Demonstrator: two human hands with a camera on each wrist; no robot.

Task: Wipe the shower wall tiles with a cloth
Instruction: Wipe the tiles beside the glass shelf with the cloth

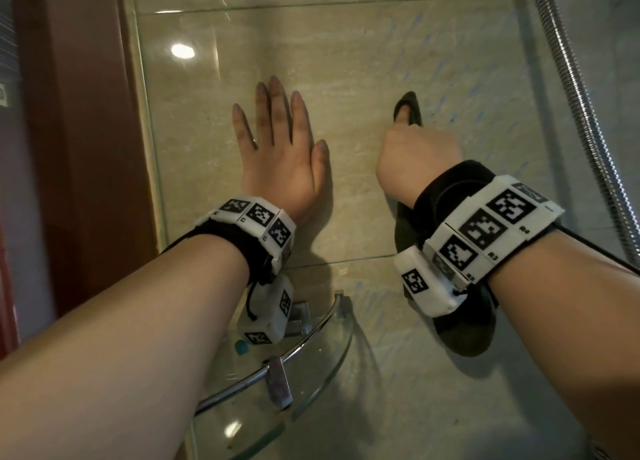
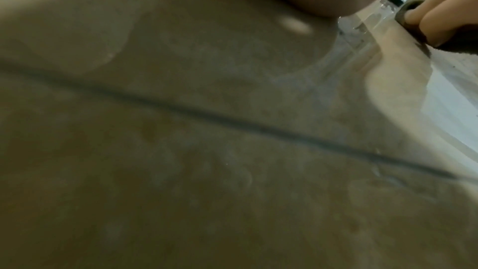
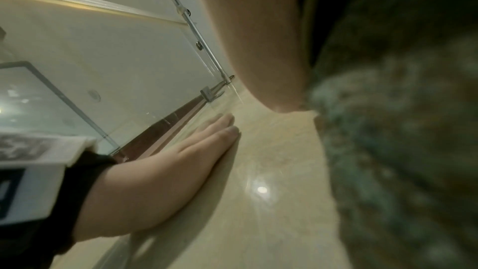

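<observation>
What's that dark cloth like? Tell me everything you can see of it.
The cloth is dark, grey-green and fuzzy, like terry towel. It lies against the beige wall tiles, with the right hand gripping and pressing it there. One tip pokes out above the fingers; the rest hangs below the wrist. Nothing else touches it.

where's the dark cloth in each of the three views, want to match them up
Head: the dark cloth is right of centre, gripped by the right hand, hanging below the wrist against the tile wall.
Left wrist: top right edge, under the fingers.
Right wrist: fills the right side, blurred.
Shared landmark: the left hand, flat on the tiles.
</observation>
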